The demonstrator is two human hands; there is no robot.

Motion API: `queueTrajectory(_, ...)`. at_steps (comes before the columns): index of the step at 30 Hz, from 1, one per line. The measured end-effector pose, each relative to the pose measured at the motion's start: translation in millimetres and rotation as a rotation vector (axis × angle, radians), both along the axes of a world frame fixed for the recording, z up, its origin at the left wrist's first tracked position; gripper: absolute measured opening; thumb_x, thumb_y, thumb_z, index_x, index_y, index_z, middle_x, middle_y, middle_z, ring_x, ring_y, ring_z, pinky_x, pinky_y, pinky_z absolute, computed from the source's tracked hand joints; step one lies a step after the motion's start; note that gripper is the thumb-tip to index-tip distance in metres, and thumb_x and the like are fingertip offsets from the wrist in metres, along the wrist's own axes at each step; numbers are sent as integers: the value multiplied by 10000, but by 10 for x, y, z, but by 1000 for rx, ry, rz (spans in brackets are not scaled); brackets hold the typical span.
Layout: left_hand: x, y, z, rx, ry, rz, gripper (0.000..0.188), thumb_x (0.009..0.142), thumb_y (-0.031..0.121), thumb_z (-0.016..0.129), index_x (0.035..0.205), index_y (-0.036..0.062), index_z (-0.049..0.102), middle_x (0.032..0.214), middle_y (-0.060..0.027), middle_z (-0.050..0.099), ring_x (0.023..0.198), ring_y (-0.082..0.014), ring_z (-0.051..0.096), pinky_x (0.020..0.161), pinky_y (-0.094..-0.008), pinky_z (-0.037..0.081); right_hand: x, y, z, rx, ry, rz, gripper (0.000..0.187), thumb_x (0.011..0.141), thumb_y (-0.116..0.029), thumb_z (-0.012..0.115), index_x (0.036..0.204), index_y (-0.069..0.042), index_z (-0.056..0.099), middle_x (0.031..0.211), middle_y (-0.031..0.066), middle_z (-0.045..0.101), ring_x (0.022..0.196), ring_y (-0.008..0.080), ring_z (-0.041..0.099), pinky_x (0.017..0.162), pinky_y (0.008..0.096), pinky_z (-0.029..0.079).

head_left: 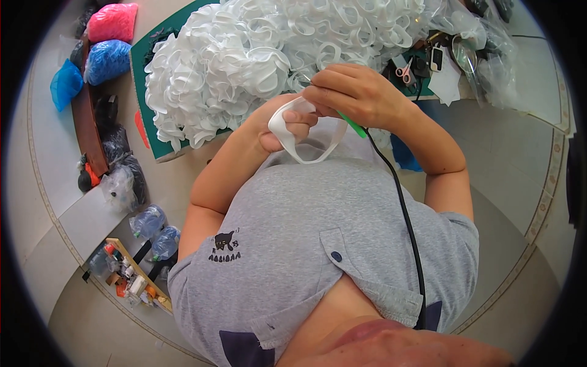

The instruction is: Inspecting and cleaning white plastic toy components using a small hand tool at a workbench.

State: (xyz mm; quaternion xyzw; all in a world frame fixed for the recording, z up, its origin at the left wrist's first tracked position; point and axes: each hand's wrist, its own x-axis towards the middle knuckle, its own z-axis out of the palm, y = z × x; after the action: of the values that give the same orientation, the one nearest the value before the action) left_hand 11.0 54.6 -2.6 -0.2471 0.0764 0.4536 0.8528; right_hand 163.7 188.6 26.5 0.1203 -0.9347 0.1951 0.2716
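A loop of white elastic-looking band (335,145) hangs from my left hand (295,124), whose fingers are closed on it. Right above, my right hand (348,88) meets the top of the loop with its fingers pinched together. From under that palm sticks out the bright green handle (353,124) of a slim corded tool; its tip is hidden by my fingers. A black cord (400,196) runs from the handle down across my grey shirt. Just beyond both hands a large heap of similar white band loops (226,67) covers the table.
The table has a green top (142,79). At its right lie pink-handled scissors (403,72), a small black-and-white device (436,59), white paper (445,85) and clear plastic bags (489,61). Leftward are pink (113,22) and blue bags (109,61) and a wooden tray of small items (139,275).
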Motion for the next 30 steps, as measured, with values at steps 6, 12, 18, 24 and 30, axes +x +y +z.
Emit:
queueTrajectory(6,-32,-5,-118,-31,-32,-24,233,988,125,308,1107,-56,395,905,-137,506,462,-98,489,345,-207,346,37,36,77,-40,16,-21,376,645,-98,708,1005,-28,628,886,72,566,778,224,613,663,321,519)
queueTrajectory(12,40,34,-29,-59,124,-29,217,987,119,339,1068,-72,402,831,-111,516,460,-78,503,316,-198,366,10,4,-52,-11,-110,52,369,680,-121,659,1037,-40,609,923,65,558,814,219,607,674,327,513)
queueTrajectory(18,32,16,-83,-39,114,-41,153,978,111,368,933,-1,462,709,-58,519,466,-71,511,324,-190,371,-34,-19,-46,70,-75,89,320,695,-135,631,1001,-43,606,922,70,544,820,226,600,675,330,515)
queueTrajectory(24,20,19,-80,-56,73,-37,160,973,120,369,894,39,483,658,-41,519,476,-87,514,335,-203,335,-67,-15,15,34,-23,94,302,689,-119,646,978,-37,610,922,78,550,825,228,612,686,332,525)
queueTrajectory(30,-15,32,-34,-70,-2,-12,147,965,98,351,926,6,457,741,-69,492,483,-118,495,347,-228,326,-32,35,48,-39,-24,52,312,675,-110,711,967,-27,640,902,82,574,782,230,620,669,331,531)
